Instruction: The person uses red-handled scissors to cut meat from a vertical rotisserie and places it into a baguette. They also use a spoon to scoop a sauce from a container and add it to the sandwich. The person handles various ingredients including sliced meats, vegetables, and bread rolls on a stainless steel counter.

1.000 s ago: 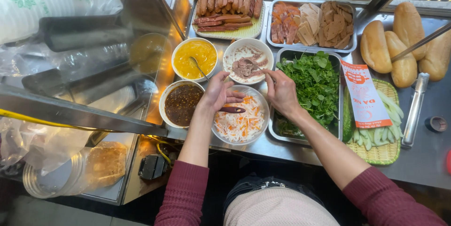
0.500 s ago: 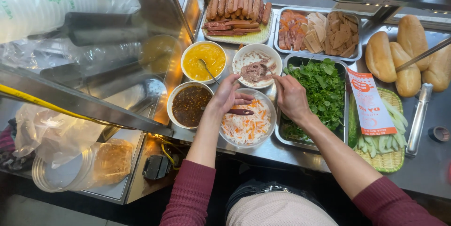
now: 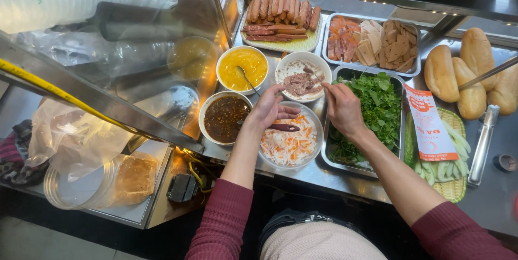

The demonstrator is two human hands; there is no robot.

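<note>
the steel counter carried the tray of greens, the bowl of shredded carrot and radish and the white bowl of shredded meat. the right hand, nearer that meat, lay just right of the bowl, its fingers pinched on something too small to tell. the left hand hung above the carrot bowl, fingers loosely curled, grasping nothing. the dark red handle lay beneath it, long axis running left to right.
</note>
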